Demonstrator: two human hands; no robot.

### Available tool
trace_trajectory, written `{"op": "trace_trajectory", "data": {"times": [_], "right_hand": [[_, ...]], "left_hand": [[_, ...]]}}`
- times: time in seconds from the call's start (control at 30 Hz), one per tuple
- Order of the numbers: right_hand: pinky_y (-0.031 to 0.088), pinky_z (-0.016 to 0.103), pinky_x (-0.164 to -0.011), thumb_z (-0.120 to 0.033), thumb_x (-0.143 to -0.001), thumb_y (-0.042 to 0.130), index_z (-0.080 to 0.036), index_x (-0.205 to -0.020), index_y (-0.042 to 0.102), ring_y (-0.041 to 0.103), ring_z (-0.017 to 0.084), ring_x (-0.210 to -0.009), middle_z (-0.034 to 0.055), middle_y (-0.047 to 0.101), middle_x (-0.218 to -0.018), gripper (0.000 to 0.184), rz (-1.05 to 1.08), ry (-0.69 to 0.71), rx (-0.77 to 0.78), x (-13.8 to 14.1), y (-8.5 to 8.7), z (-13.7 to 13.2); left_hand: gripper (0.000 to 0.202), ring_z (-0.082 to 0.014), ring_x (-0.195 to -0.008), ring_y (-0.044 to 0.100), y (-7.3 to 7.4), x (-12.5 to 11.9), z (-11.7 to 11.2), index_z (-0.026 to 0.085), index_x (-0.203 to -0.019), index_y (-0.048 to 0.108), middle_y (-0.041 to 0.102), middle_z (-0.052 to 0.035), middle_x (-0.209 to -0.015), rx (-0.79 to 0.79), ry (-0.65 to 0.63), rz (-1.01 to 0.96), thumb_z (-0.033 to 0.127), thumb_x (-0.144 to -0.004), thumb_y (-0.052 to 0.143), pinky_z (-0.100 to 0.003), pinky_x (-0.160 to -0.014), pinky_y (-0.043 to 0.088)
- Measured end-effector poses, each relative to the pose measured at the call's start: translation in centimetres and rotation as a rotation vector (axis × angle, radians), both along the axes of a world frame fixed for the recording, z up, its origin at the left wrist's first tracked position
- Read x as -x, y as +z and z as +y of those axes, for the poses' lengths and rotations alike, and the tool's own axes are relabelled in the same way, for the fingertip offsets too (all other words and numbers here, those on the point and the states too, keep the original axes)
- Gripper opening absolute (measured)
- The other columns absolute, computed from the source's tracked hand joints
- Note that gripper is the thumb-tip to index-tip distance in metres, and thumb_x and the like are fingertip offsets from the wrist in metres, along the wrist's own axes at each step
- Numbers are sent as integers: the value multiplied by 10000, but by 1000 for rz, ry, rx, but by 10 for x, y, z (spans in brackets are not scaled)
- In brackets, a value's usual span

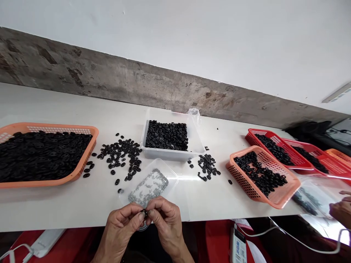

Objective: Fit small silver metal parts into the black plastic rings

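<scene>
My left hand and my right hand meet at the table's front edge, fingertips pinched together on a small black ring-shaped part. Just beyond them lies a clear shallow tray holding several small silvery metal pieces. Loose black parts are scattered on the table left of centre, and a smaller heap lies to the right. A clear white bin full of black parts stands behind the tray.
A large orange basket of black parts fills the left. An orange basket and red baskets with black parts stand at right. Another person's hand shows at the right edge beside a clear plastic bag.
</scene>
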State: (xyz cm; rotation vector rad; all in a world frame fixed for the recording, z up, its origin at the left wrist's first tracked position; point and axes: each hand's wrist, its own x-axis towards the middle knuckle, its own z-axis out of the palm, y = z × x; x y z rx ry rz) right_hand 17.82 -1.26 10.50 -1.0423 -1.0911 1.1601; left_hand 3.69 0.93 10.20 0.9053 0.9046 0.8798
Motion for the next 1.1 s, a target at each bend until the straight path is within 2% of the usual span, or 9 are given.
{"op": "trace_trajectory", "data": {"times": [0.33,0.53,0.67,0.73,0.8,0.87,0.93,1.1], "right_hand": [[462,256,-613,-210,-885,581,-182,-754,665,561,142,-617,11,592,-635,157,-195,-74,-116,4,3,-4],[468,226,-535,-188,-859,611,-200,-817,687,550,116,-564,13,594,-714,88,-92,-106,-156,4,-2,-5],[481,246,-576,-211,-860,621,-184,-785,693,572,138,-605,17,587,-668,108,-116,-107,-111,2,-5,-1],[503,262,-596,-236,-864,623,-198,-903,690,604,143,-615,23,603,-731,87,-53,-61,-86,0,-8,1],[528,288,-627,-274,-870,620,-225,-1077,640,634,149,-636,41,617,-850,214,32,-25,-69,-1,-11,1],[535,311,-674,-303,-868,623,-239,-1172,586,644,159,-684,63,616,-942,313,60,-35,-58,-1,-14,0],[524,321,-718,-316,-849,647,-227,-1144,602,629,173,-745,70,613,-952,312,-1,-75,-62,-1,-15,-1],[506,333,-778,-296,-827,674,-220,-928,690,604,208,-859,66,634,-911,127,-198,-150,-175,3,-12,-2]], "left_hand": [[171,-119,-570,486,2,0,0,179,-629,710,558,17,-568,-56,-5,20,288,-759,689,-212,-557,417],[172,-124,-569,489,4,-5,2,180,-656,724,572,9,-591,-94,-12,37,302,-767,676,-220,-547,418],[164,-126,-563,481,2,-6,7,177,-659,722,577,11,-582,-88,-8,56,298,-763,682,-229,-547,415],[169,-128,-572,482,-1,-5,9,177,-651,719,587,10,-583,-82,1,50,292,-769,680,-232,-558,413],[161,-132,-582,487,-4,-3,9,178,-669,730,602,7,-585,-57,27,36,294,-770,682,-235,-565,411],[152,-137,-589,489,-7,-2,8,177,-701,743,608,6,-581,-11,64,17,304,-765,690,-238,-575,411],[160,-135,-597,480,-7,-3,7,176,-715,746,595,11,-573,23,91,-15,316,-768,691,-239,-596,408],[194,-118,-600,428,-5,-10,3,171,-686,729,538,29,-572,27,62,-90,318,-797,669,-230,-602,375]]}}
